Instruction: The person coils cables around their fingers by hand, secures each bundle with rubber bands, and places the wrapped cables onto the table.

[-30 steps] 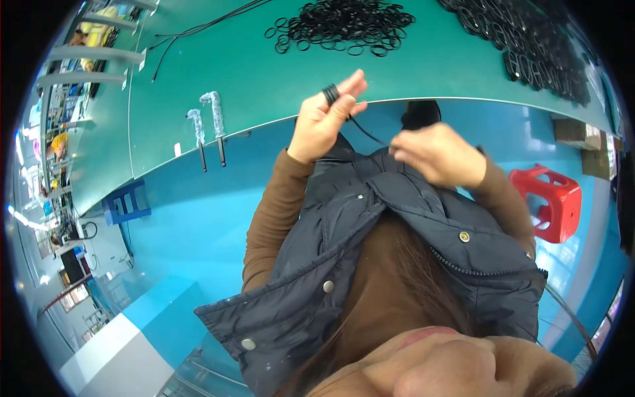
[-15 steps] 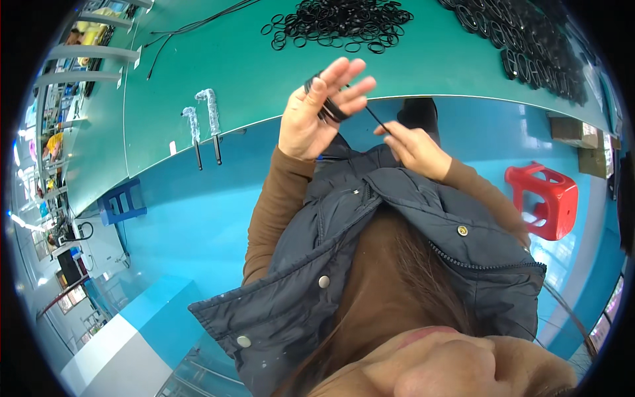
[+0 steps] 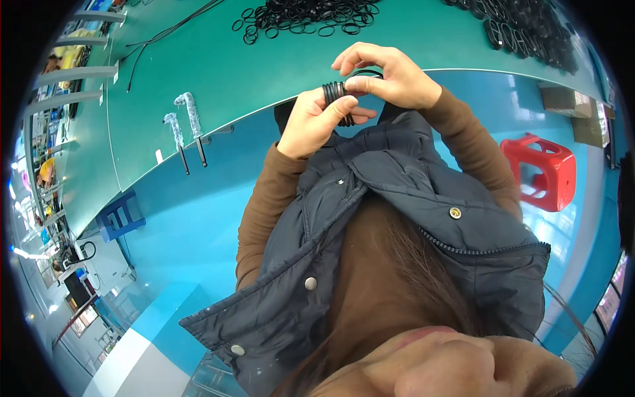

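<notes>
A black cable (image 3: 333,94) is wound in several turns around the fingers of my left hand (image 3: 311,124), just off the near edge of the green table. The left thumb lies against the turns, and the fingers are partly hidden behind them. My right hand (image 3: 398,79) is beside it on the right, its thumb and fingers curled at the coil with a loop of the cable arching under them. Where the cable's free end lies cannot be made out. Beyond my hands, a heap of small black rings (image 3: 307,16) lies on the table.
The green table (image 3: 218,66) bears loose black cables (image 3: 165,34) at far left and bundled black cable coils (image 3: 522,33) at far right. Two film-wrapped L-shaped pieces (image 3: 189,116) overhang its edge. A red stool (image 3: 559,173), a blue stool (image 3: 121,217) and cardboard boxes (image 3: 567,102) stand around.
My right hand has moved up and inward from the lower right to the coil. My left hand has turned from open-palmed to curled, and more turns of the cable show on its fingers.
</notes>
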### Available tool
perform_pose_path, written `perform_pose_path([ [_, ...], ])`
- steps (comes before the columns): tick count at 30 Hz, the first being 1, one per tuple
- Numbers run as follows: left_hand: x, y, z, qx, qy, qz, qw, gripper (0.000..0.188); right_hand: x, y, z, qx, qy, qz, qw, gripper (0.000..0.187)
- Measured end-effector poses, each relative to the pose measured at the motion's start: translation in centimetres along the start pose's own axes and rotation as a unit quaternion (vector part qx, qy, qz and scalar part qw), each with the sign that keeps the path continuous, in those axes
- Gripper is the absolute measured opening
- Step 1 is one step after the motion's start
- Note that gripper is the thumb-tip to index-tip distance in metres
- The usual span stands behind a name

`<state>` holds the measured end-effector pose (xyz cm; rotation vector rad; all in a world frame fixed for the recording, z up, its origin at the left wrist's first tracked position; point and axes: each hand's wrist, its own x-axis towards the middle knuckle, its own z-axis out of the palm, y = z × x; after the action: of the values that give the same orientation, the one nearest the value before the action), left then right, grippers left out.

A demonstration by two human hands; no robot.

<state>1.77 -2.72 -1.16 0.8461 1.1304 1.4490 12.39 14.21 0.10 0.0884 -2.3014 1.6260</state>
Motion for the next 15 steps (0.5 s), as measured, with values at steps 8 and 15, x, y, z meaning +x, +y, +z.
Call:
perform_pose_path([
  [8,0.0,-0.5,-0.7,-0.113,-0.006,-0.022,0.993,0.035,-0.7,0.9,-0.2,0.024,-0.027,0.098,0.995,0.015],
  [15,0.6,-1.3,-0.1,-0.161,0.022,-0.021,0.986,0.037,-0.7,-0.8,-0.9,-0.240,0.054,-0.116,0.962,0.007],
])
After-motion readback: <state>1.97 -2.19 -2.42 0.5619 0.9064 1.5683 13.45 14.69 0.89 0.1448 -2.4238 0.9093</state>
